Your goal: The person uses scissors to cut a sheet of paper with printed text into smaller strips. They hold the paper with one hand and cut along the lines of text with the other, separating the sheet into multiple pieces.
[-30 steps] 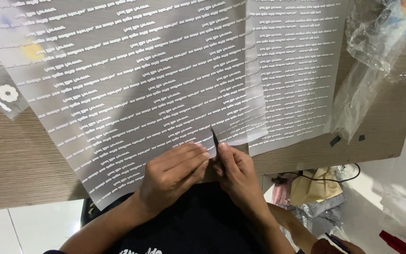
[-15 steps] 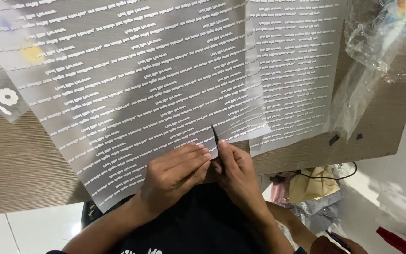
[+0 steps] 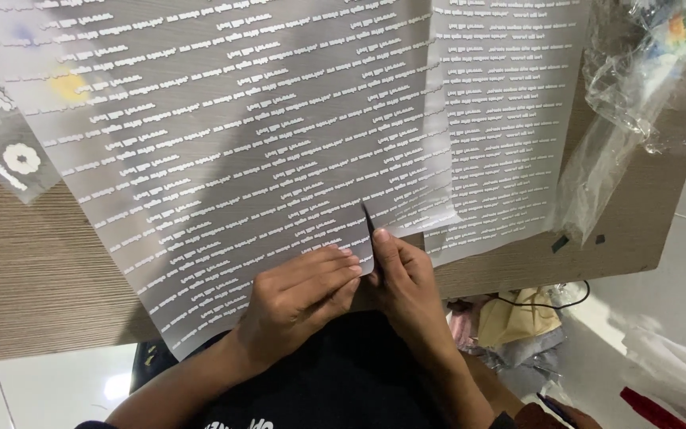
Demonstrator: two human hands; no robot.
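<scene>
Left hand [image 3: 299,290] lay flat on near edge of translucent printed sheet [image 3: 232,135], right hand [image 3: 402,278] pinched thin dark pointed tool [image 3: 369,226] tipped toward 12 o'clock, second printed sheet [image 3: 510,119] at 2 o'clock, crumpled clear plastic bag [image 3: 637,87] beyond, wooden table [image 3: 33,270] beneath.

A wood-grain table [image 3: 33,278] stands over a glossy white tiled floor [image 3: 41,389].

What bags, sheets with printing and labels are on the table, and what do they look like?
Large sheet: frosted film, rows of small white print, middle of wooden table.
Second sheet: same look, to its right.
Small clear packet: left edge, white flower shape.
Crumpled clear bag: top right, colourful patch inside.
</scene>
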